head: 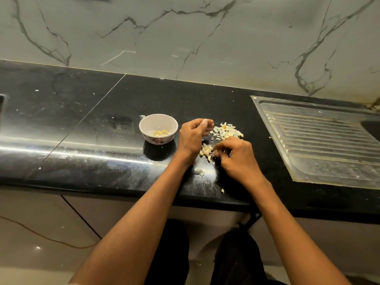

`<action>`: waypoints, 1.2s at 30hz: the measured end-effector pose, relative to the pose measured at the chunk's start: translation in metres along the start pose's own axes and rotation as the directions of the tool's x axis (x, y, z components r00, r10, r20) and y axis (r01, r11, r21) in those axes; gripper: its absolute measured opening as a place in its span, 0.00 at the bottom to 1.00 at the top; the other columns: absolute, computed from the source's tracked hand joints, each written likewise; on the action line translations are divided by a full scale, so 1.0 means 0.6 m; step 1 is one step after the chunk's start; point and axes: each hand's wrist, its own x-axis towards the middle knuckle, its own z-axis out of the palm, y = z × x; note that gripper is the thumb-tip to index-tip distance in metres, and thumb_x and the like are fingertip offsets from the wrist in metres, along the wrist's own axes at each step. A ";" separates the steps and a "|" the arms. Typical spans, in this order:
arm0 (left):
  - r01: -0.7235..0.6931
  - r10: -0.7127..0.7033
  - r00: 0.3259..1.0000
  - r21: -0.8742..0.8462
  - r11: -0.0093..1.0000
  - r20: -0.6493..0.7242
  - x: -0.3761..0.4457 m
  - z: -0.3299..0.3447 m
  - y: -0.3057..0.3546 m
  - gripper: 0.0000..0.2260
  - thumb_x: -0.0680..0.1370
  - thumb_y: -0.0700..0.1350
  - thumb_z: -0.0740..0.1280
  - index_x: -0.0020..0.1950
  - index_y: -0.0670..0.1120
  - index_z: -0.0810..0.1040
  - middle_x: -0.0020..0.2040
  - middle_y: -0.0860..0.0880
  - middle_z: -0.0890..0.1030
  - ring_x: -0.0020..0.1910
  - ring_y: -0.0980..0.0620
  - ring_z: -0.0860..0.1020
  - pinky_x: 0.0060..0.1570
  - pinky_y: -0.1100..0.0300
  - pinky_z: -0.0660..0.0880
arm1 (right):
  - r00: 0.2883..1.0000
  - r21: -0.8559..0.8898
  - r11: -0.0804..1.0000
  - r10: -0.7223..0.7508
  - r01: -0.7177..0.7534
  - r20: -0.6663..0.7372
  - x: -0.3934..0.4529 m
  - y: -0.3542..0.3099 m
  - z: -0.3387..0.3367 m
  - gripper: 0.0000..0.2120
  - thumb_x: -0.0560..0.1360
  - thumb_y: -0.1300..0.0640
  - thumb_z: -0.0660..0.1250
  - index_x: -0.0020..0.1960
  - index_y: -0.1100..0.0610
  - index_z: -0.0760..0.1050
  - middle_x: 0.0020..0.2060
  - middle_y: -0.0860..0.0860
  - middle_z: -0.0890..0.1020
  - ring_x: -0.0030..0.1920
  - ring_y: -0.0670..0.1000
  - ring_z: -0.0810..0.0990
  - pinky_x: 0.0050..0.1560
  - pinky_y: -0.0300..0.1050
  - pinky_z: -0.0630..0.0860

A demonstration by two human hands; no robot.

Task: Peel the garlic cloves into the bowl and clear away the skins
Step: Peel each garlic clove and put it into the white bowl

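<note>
Two hands are working on the tabletop (102,124). Right hand (236,155) is pinching at the near garlic cluster (206,150) with curled fingers; left hand (193,134) is hovering curled, contents unclear. Bowl (158,128) of peeled cloves (161,132) is sitting left; skins (226,130) are lying far-right. No legible writing.

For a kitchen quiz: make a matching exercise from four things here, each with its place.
Things:
1. bowl
2. pile of skins
3. drainboard
4. right hand

Places:
A. far right of the counter
B. left of both hands
C. on the small heap of garlic nearest the counter's front edge
D. behind the right hand

Pairs: 1-B, 2-D, 3-A, 4-C
</note>
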 end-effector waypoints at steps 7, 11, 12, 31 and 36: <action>-0.052 0.046 0.995 0.067 0.996 0.087 -0.007 -0.005 0.001 0.06 0.77 0.35 0.72 0.52 0.42 0.87 0.46 0.44 0.87 0.45 0.52 0.84 0.48 0.59 0.80 | 0.947 0.320 0.934 0.238 -0.162 -0.215 0.020 0.012 -0.008 0.05 0.70 0.62 0.80 0.45 0.56 0.88 0.39 0.47 0.87 0.41 0.44 0.86 0.45 0.40 0.83; -0.101 0.083 0.987 0.126 0.987 0.140 -0.013 -0.001 0.006 0.06 0.76 0.34 0.74 0.51 0.40 0.87 0.46 0.45 0.88 0.43 0.56 0.84 0.43 0.66 0.77 | 0.907 0.601 0.773 0.379 -0.203 -0.182 0.040 0.000 -0.006 0.06 0.69 0.66 0.80 0.42 0.56 0.87 0.37 0.50 0.88 0.40 0.47 0.87 0.43 0.40 0.81; -0.110 0.093 0.986 0.123 0.986 0.139 -0.014 -0.001 0.008 0.06 0.76 0.34 0.74 0.51 0.39 0.87 0.45 0.45 0.88 0.42 0.57 0.84 0.42 0.67 0.77 | 0.904 0.638 0.744 0.390 -0.198 -0.175 0.044 -0.003 -0.002 0.07 0.69 0.66 0.80 0.41 0.55 0.86 0.37 0.50 0.87 0.39 0.48 0.86 0.41 0.40 0.80; -0.053 0.042 0.995 0.124 0.991 0.085 -0.007 0.006 0.009 0.04 0.80 0.37 0.70 0.46 0.41 0.83 0.36 0.47 0.83 0.34 0.57 0.80 0.37 0.64 0.77 | 0.919 0.764 0.630 0.368 -0.137 -0.138 0.052 0.002 0.015 0.06 0.72 0.66 0.79 0.41 0.59 0.83 0.32 0.50 0.83 0.31 0.44 0.79 0.32 0.38 0.75; -0.047 0.035 0.995 0.130 0.990 0.092 -0.006 0.011 0.012 0.04 0.80 0.39 0.70 0.47 0.40 0.83 0.37 0.48 0.83 0.33 0.59 0.80 0.36 0.65 0.77 | 0.927 0.706 0.699 0.328 -0.111 -0.179 0.050 0.002 0.021 0.07 0.73 0.64 0.79 0.40 0.58 0.81 0.33 0.49 0.82 0.33 0.45 0.78 0.36 0.40 0.76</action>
